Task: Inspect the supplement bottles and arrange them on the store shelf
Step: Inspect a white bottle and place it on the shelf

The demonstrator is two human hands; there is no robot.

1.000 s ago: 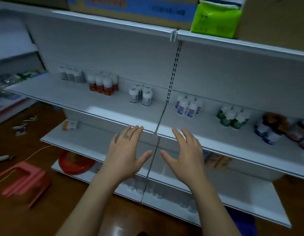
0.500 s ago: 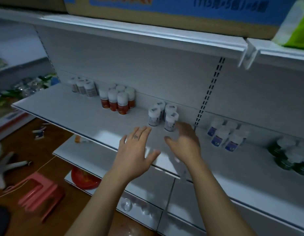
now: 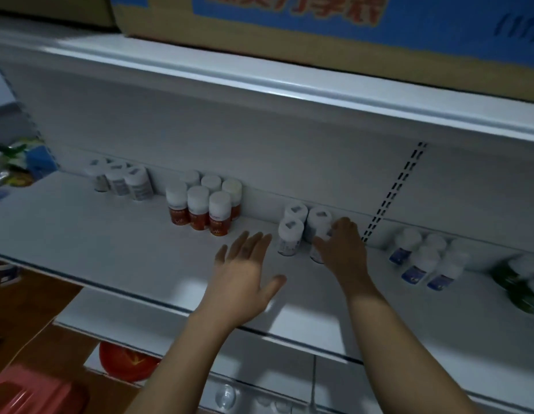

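The cluster of white supplement bottles (image 3: 291, 234) sat near the back of the shelf (image 3: 110, 249), around 1 o'clock from the left hand (image 3: 244, 276). That hand hovered flat, fingers straight and close together, thumb stuck out. The right hand (image 3: 343, 252) was draped over the cluster's right side with its fingers curled, though I couldn't tell if it had actually closed. They're probably light, rigid, slick plastic, so I'd grab round the body, not the cap.

Dim, bluish light; soft motion blur throughout; wide-angle bending at edges
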